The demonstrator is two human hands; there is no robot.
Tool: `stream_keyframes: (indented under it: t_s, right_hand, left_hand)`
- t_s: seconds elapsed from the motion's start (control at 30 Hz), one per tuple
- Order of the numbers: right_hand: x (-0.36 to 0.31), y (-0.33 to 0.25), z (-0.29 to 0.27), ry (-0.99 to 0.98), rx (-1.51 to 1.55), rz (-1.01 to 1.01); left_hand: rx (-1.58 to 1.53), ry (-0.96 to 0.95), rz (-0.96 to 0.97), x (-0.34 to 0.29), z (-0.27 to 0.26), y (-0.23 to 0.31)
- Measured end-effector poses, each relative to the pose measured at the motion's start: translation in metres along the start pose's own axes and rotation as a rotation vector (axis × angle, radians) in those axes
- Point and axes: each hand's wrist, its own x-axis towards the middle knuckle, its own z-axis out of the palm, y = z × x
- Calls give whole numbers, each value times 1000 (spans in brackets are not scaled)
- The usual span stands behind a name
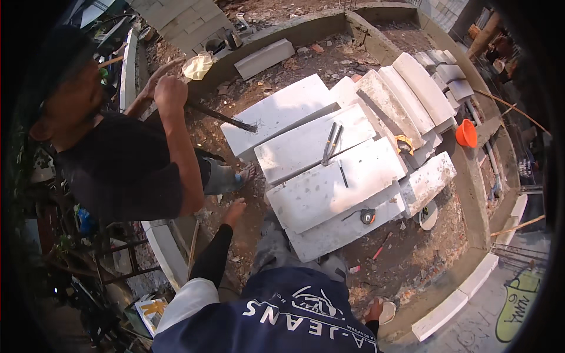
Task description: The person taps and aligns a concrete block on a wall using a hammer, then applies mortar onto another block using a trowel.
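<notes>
My left hand [235,212], below a black sleeve, hangs over the soil left of the white blocks. Its fingers look loosely stretched, and I see nothing in them. Low on the right, my right hand [374,309] is beside a round pale object [387,313]; whether it grips that object I cannot tell. In front of me lies a stack of white blocks [335,182]. On it rest pliers [332,144] with dark handles, a slim dark pen-like tool [342,173], a tape measure [368,216] and a yellow-and-black tape measure [404,145].
At left a person [129,153] grips a dark rod [220,115] whose frayed end is over a block. An orange cone-shaped container [466,133] is at right. A low concrete border [465,206] surrounds the soil. A red stick-like tool [381,247] lies on the rubble.
</notes>
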Motion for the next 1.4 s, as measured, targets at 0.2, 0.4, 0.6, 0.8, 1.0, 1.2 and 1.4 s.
stream_keyframes:
  t_s: [0.2, 0.4, 0.6, 0.8, 1.0, 1.2, 1.4]
  right_hand:
    - [-141, -12, 64, 136, 208, -216]
    - [-184, -177, 183, 140, 156, -492]
    - [-170, -288, 289, -97, 189, -490]
    - [-131, -341, 320, -128, 393, -256]
    - [-122, -380, 314, -76, 347, -327]
    - [-203, -352, 392, -241, 89, -532]
    - [-213, -413, 497, -383, -31, -705]
  left_hand:
    - [716, 239, 934, 254, -49, 194]
    - [1552, -172, 1370, 303, 142, 271]
    - [1193, -351, 1599, 327, 212, 210]
    - [949, -513, 1937, 343, 204, 186]
    - [932, -749, 1332, 361, 172, 150]
    - [1211, -416, 1927, 431, 85, 133]
    - [-297, -136, 214, 418, -18, 40]
